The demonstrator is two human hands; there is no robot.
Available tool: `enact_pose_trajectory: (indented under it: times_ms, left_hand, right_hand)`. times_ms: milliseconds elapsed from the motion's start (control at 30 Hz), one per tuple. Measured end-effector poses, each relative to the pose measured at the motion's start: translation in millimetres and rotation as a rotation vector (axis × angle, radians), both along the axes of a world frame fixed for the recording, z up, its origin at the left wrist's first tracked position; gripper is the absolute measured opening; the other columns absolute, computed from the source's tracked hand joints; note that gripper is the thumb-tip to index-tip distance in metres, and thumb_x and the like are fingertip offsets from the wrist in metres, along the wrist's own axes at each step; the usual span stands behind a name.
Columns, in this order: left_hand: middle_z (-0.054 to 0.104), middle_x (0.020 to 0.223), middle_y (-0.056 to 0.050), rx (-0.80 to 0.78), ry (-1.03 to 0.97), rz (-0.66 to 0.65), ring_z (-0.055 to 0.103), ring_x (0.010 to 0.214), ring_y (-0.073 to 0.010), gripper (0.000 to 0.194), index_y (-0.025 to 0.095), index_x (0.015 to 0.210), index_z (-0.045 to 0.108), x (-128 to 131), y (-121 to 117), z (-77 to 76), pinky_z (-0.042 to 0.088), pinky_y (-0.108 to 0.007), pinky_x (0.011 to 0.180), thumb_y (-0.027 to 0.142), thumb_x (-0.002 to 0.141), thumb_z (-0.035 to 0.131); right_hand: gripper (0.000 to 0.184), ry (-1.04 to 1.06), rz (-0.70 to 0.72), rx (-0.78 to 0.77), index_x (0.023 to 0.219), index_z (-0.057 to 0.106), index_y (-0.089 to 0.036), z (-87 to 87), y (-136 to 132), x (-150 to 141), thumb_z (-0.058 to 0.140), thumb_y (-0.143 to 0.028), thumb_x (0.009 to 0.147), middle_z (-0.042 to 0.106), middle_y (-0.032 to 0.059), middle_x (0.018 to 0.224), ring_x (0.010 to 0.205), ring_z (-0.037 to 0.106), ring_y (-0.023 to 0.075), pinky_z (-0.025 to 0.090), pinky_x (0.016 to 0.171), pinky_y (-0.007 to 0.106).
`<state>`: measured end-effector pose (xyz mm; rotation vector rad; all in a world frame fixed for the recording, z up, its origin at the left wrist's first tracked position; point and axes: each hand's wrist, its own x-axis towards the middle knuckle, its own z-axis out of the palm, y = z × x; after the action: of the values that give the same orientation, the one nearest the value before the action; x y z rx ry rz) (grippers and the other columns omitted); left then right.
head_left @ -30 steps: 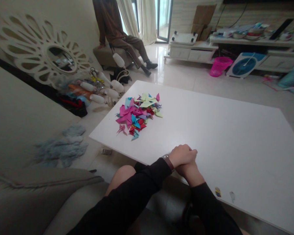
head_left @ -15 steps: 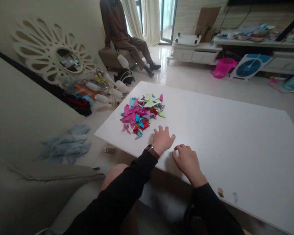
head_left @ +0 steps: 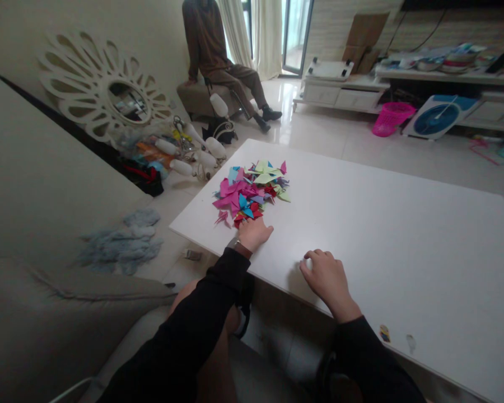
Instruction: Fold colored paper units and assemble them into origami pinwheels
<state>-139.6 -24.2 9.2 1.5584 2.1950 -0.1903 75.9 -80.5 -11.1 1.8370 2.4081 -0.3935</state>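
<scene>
A heap of small folded paper pieces [head_left: 252, 187] in pink, blue, red, green and purple lies near the left end of the white table [head_left: 382, 224]. My left hand [head_left: 254, 234] reaches to the heap's near edge with its fingers curled into the red and blue pieces; what they grip is hidden. My right hand [head_left: 325, 275] rests on the table near its front edge, apart from the heap. Its fingers are bent, and a small white thing [head_left: 307, 261] shows under the index finger. Both arms wear black sleeves, and a watch is on my left wrist.
A person in brown [head_left: 218, 50] sits on a stool at the back. A flower-shaped mirror [head_left: 105, 95] and lamp parts [head_left: 193, 157] lie on the floor at left, with grey cloth [head_left: 121, 246] beside the sofa. A pink basket [head_left: 392, 117] and a fan [head_left: 439, 115] stand by the far shelves.
My hands were clasped at the table's edge, then parted. The left hand has moved forward and left to the paper heap. The right hand stays on the table.
</scene>
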Motion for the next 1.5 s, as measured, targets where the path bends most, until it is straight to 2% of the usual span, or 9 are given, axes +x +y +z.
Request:
enact_pose_trajectory:
  times_ms: [200, 400, 600, 733, 867, 1000, 1100, 1267, 1500]
  left_hand:
    - [0.065, 0.13, -0.023, 0.16, 0.055, -0.114, 0.057, 0.125, -0.033, 0.05, 0.009, 0.126, 0.063, 28, -9, -2.4, 0.041, -0.041, 0.107, 0.046, 0.098, 0.047]
    - [0.07, 0.114, -0.019, 0.221, -0.1, -0.508, 0.062, 0.115, -0.0286, 0.033, 0.008, 0.114, 0.067, 82, -30, -12.2, 0.04, -0.039, 0.109, 0.032, 0.099, 0.049]
    - [0.071, 0.111, -0.019, 0.263, -0.176, -0.699, 0.06, 0.118, -0.0301, 0.029, 0.008, 0.108, 0.071, 113, -52, -29.0, 0.035, -0.045, 0.115, 0.028, 0.095, 0.054]
    - [0.069, 0.109, -0.014, 0.364, -0.207, -0.73, 0.057, 0.115, -0.0296, 0.022, 0.015, 0.101, 0.071, 109, -46, -26.7, 0.045, -0.045, 0.101, 0.026, 0.094, 0.053]
    - [0.065, 0.114, -0.011, 0.363, -0.201, -0.576, 0.057, 0.112, -0.0284, 0.019, 0.018, 0.108, 0.067, 91, -25, -23.2, 0.05, -0.042, 0.093, 0.025, 0.092, 0.058]
    - [0.061, 0.127, -0.012, 0.227, -0.27, -0.452, 0.057, 0.116, -0.0276, 0.05, 0.018, 0.132, 0.057, 77, -12, -32.1, 0.051, -0.037, 0.096, 0.025, 0.084, 0.07]
    - [0.063, 0.124, -0.012, 0.176, -0.297, -0.509, 0.059, 0.115, -0.0271, 0.05, 0.018, 0.133, 0.056, 78, -14, -40.7, 0.052, -0.035, 0.094, 0.022, 0.084, 0.068]
    - [0.067, 0.118, -0.009, 0.236, -0.278, -0.64, 0.061, 0.11, -0.0253, 0.042, 0.019, 0.127, 0.061, 86, -23, -47.3, 0.053, -0.033, 0.087, 0.006, 0.088, 0.051]
    - [0.071, 0.114, -0.009, 0.15, -0.363, -0.851, 0.065, 0.108, -0.0245, 0.033, 0.021, 0.119, 0.067, 88, -24, -53.1, 0.053, -0.033, 0.088, 0.009, 0.091, 0.052]
  right_hand:
    - [0.034, 0.009, -0.014, 0.009, 0.111, 0.072, -0.02, 0.9, 4, 2, 0.046, -0.038, 0.1, 0.072, 0.0105, 0.116, 0.109, 0.062, 0.0276, 0.041, 0.084, 0.038]
    - [0.031, 0.015, -0.082, 0.063, 0.11, 0.071, -0.02, 5.3, 15, 18, 0.047, -0.037, 0.1, 0.073, 0.0087, 0.116, 0.109, 0.064, 0.0279, 0.04, 0.085, 0.038]
    - [0.031, 0.012, -0.138, 0.074, 0.108, 0.072, -0.021, 4.8, 24, 37, 0.046, -0.035, 0.099, 0.075, 0.0081, 0.113, 0.106, 0.066, 0.0272, 0.041, 0.085, 0.038]
    - [0.033, 0.018, -0.149, 0.051, 0.11, 0.072, -0.02, 3.4, 28, 43, 0.046, -0.036, 0.099, 0.075, 0.0087, 0.113, 0.104, 0.067, 0.0265, 0.042, 0.084, 0.038]
    - [0.034, 0.018, -0.153, 0.022, 0.11, 0.073, -0.02, 5.7, 29, 44, 0.046, -0.037, 0.099, 0.076, 0.0091, 0.113, 0.104, 0.068, 0.0271, 0.043, 0.083, 0.038]
    - [0.033, 0.018, -0.153, -0.005, 0.11, 0.073, -0.02, 8.7, 28, 43, 0.046, -0.037, 0.098, 0.076, 0.0086, 0.113, 0.105, 0.068, 0.0279, 0.043, 0.084, 0.038]
    - [0.033, 0.027, -0.152, -0.019, 0.11, 0.072, -0.021, 8.6, 28, 43, 0.047, -0.038, 0.098, 0.076, 0.0087, 0.113, 0.106, 0.069, 0.0279, 0.043, 0.085, 0.038]
    - [0.034, 0.055, -0.152, -0.031, 0.111, 0.072, -0.02, 7.5, 27, 43, 0.047, -0.039, 0.097, 0.076, 0.0092, 0.114, 0.105, 0.069, 0.0273, 0.044, 0.085, 0.038]
    - [0.035, 0.062, -0.158, -0.039, 0.11, 0.073, -0.02, 9.9, 27, 45, 0.048, -0.041, 0.097, 0.077, 0.0085, 0.113, 0.104, 0.07, 0.0287, 0.045, 0.083, 0.039]
